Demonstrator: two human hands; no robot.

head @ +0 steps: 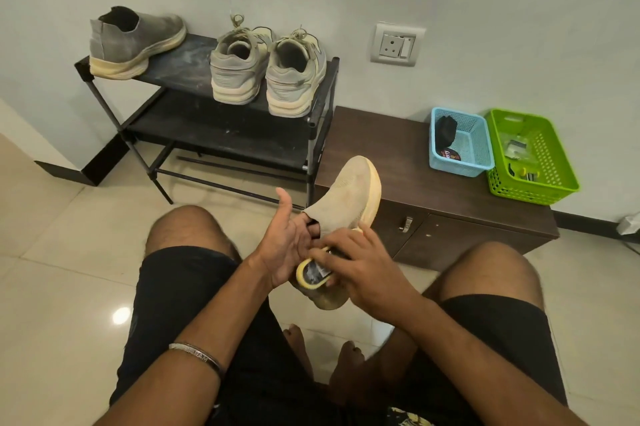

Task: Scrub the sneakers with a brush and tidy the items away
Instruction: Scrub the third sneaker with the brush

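1. Standing at twelve o'clock against the wall: black shoe rack (194, 127), two shelves, top shelf dusty.
2. Sitting at two o'clock, just beside the rack: low brown cabinet (391, 162), touching the floor, metal handle on its front.
3. Resting at three o'clock on the cabinet top: green basket (540, 183) holding small bits too tiny to name, touching the blue basket (474, 162) at its nine o'clock side; something black and a round tin lying in the blue one.
4. Perching at eleven o'clock on the rack's top shelf: grey slip-on shoe (135, 41), heel hanging over the front edge.
5. Standing at twelve o'clock on the same shelf: pair of lace-up sneakers (266, 69), heels facing the camera, side by side and touching.
6. Being held at centre, between the bare knees: beige sneaker (349, 193), toe pointing up toward one o'clock, heel down near the lap.
7. Reaching in from seven o'clock: left hand (287, 242), fingers tucked into the sneaker's opening, thumb sticking up and spread away.
8. Coming in from four o'clock: right hand (363, 269), fingers curled and pressing down on a yellow-rimmed brush (311, 275) against the sneaker's heel.
9. Circling the left forearm at eight o'clock: metal bracelet (197, 354).
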